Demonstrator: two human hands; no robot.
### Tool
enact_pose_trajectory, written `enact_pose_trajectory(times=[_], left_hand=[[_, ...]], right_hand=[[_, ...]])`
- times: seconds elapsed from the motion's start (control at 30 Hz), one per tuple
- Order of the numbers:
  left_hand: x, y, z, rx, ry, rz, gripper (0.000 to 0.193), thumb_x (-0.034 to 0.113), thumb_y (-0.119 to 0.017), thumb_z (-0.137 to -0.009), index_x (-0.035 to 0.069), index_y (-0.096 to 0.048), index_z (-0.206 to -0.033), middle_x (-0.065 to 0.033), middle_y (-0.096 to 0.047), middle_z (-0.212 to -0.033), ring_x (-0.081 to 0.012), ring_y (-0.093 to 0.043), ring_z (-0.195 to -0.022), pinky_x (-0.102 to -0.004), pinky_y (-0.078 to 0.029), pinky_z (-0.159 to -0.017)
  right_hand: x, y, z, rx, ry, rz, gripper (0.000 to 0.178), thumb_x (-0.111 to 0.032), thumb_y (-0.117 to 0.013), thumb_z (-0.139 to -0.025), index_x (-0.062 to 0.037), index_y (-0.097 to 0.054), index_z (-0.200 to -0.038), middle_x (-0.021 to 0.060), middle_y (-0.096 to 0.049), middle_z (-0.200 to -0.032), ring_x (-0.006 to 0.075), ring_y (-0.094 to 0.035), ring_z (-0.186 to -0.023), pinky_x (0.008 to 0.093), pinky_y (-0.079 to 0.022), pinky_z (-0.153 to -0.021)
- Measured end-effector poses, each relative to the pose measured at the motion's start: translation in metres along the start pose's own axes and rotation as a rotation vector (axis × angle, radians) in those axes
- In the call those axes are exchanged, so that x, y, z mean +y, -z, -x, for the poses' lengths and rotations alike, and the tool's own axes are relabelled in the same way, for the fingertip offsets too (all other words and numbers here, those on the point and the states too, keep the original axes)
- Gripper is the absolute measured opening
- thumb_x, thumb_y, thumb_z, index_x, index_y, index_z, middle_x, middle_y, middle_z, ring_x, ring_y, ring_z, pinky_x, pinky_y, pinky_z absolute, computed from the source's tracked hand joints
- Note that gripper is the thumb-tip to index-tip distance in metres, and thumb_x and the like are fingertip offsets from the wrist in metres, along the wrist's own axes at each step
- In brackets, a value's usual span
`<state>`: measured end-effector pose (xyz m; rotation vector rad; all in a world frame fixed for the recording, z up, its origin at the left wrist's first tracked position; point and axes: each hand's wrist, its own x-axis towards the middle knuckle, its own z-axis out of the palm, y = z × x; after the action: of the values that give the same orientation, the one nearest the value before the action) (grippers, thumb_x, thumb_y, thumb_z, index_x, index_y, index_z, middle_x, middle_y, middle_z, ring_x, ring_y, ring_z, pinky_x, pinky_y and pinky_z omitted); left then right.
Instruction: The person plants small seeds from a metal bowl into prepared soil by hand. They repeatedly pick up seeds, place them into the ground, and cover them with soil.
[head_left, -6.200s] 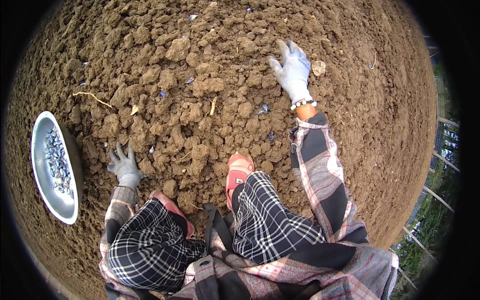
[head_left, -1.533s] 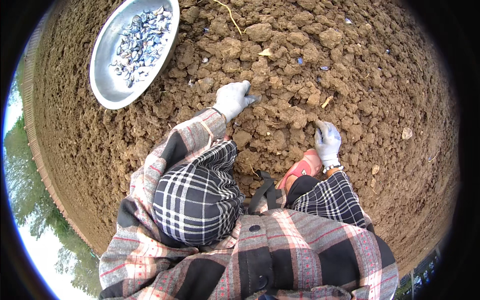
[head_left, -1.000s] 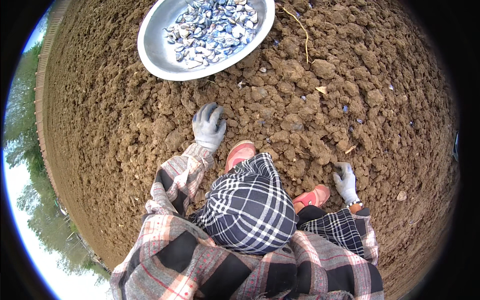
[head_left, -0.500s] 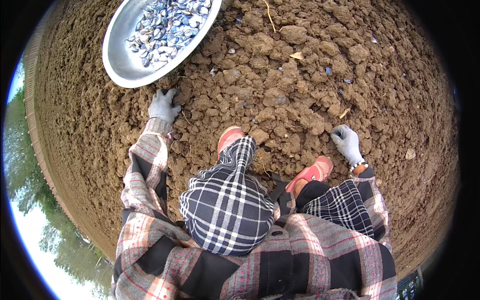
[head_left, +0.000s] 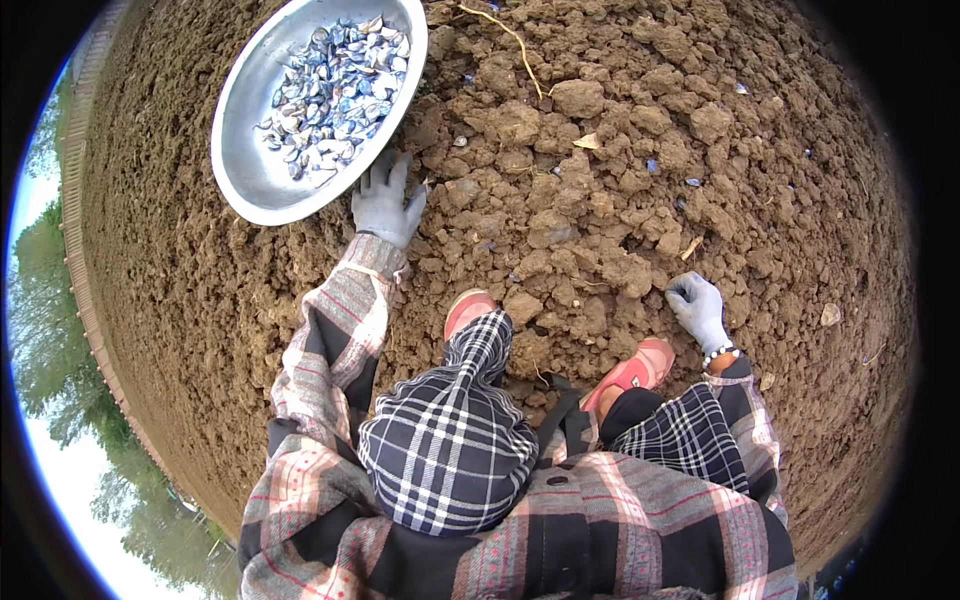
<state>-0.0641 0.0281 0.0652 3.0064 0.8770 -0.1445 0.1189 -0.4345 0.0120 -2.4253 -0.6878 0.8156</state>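
A metal basin stands tilted on the soil at the upper left. Inside lies a heap of small, pointed pieces, whitish and dark blue, like cloves or shells; I cannot tell which. My left hand, in a grey glove, is at the basin's near right rim with its fingers stretched and spread. Its fingertips are right by the rim; whether they touch it is unclear. Farther right, my right hand, also gloved, rests low over the clods with its fingers curled together. Whatever those fingers hold, if anything, is hidden.
Loose brown soil full of clods spreads all around. A pale root, a dry leaf and several bluish bits lie on it. My pink shoes stand between my hands. A fence runs along the far left.
My left hand has moved right along the basin's rim, its fingers straightening. The basin appears lower in view as the view shifts. My right hand stays curled near the same spot.
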Motion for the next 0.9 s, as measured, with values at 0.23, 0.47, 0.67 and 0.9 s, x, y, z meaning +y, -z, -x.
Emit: enact_pose_trajectory(times=[0.23,0.47,0.67,0.9], left_hand=[[0.04,-0.02,-0.089,-0.116,0.235,-0.115,0.087,0.053,-0.059,-0.087,0.003,-0.023,-0.148,-0.0283,-0.04,-0.141,-0.04,-0.049,-0.123,-0.045,-0.041,-0.102],[0.027,-0.014,-0.103,-0.183,0.258,0.151,0.088,0.05,-0.066,-0.083,0.002,-0.028,-0.147,-0.0237,-0.048,-0.138,-0.0354,-0.049,-0.126,-0.0403,-0.038,-0.104],[0.018,-0.011,-0.09,-0.096,0.137,0.236,0.077,0.043,-0.069,-0.083,0.01,-0.036,-0.144,-0.0226,-0.054,-0.131,-0.034,-0.054,-0.119,-0.0392,-0.042,-0.099],[0.043,0.007,-0.109,-0.241,0.168,-0.007,0.065,0.035,-0.069,-0.084,0.013,-0.042,-0.14,-0.0184,-0.042,-0.14,-0.0343,-0.055,-0.116,-0.0422,-0.048,-0.093]], right_hand=[[0.009,-0.001,0.005,0.043,0.014,-0.023,0.008,-0.015,-0.067,-0.078,-0.0093,-0.067,-0.084,0.0092,-0.065,-0.084,0.0291,-0.064,-0.079,0.0362,-0.051,-0.071],[0.011,-0.006,0.008,0.079,0.069,-0.008,0.01,-0.017,-0.068,-0.078,-0.0112,-0.066,-0.085,0.0083,-0.064,-0.087,0.0306,-0.064,-0.081,0.0383,-0.051,-0.07],[0.008,-0.006,0.009,0.103,0.075,0.006,0.008,-0.016,-0.067,-0.078,-0.012,-0.065,-0.085,0.008,-0.064,-0.087,0.0307,-0.064,-0.08,0.0384,-0.052,-0.069],[0.01,-0.007,0.01,0.118,0.054,0.003,0.008,-0.017,-0.067,-0.078,-0.0122,-0.066,-0.084,0.0085,-0.064,-0.086,0.0308,-0.065,-0.078,0.0383,-0.052,-0.069]])
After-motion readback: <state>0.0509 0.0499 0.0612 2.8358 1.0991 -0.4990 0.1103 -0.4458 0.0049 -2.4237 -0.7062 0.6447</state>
